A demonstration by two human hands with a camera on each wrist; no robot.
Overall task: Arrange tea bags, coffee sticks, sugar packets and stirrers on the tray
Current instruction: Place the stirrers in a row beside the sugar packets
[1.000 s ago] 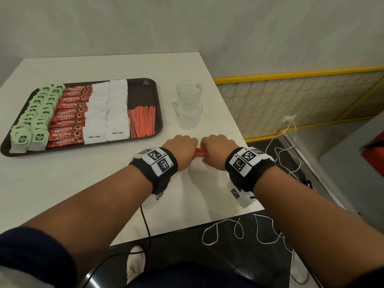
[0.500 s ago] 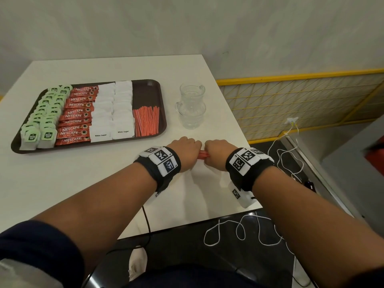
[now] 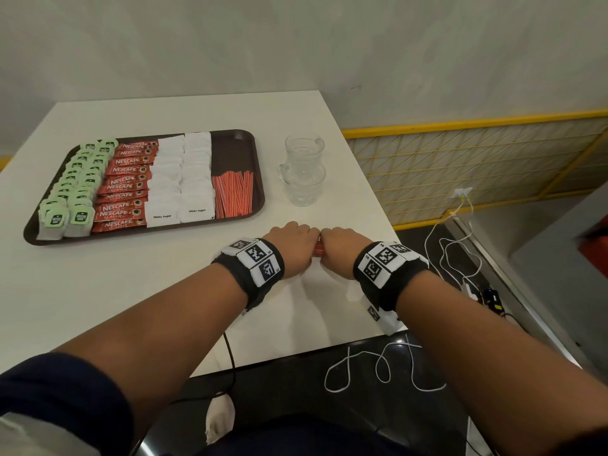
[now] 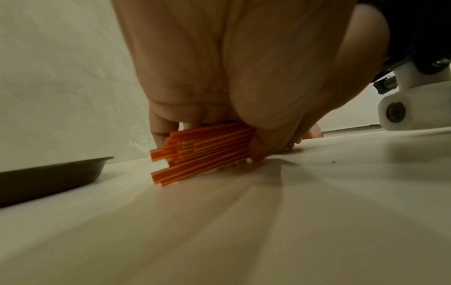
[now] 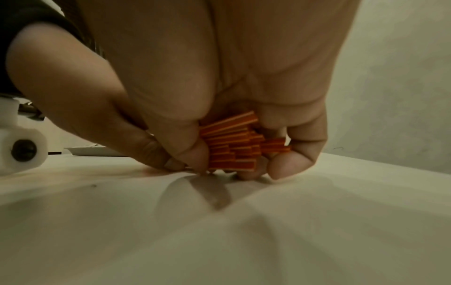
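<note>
A bundle of orange stirrers [image 4: 205, 152] lies low against the white table [image 3: 138, 291], gripped at both ends. The left hand [image 3: 292, 248] curls its fingers and thumb around one end, and the right hand [image 3: 342, 250] curls around the other, knuckles almost meeting.

From the head view only a sliver of the bundle [image 3: 318, 250] shows between the two fists. The left wrist view shows more: the stirrer ends stick out unevenly past the fingers, the lowest ones touching the table, with the dark rim of the tray [image 4: 56, 173] near on the left. The right wrist view shows the opposite end of the bundle [image 5: 234, 148], also ragged, pinched between the thumb [image 5: 185, 146] and curled fingers [image 5: 292, 164] whose tips rest on the table.

Only the head view shows the brown tray [image 3: 256, 179] in full, lying left of and beyond the hands. It holds, from left to right, rows of green-tagged tea bags [image 3: 75, 189], red coffee sticks [image 3: 125, 185], white sugar packets [image 3: 181, 179] and a flat group of stirrers [image 3: 233, 195]. A clear glass jug [image 3: 302, 172] stands on the table just right of the tray, beyond the hands.
</note>
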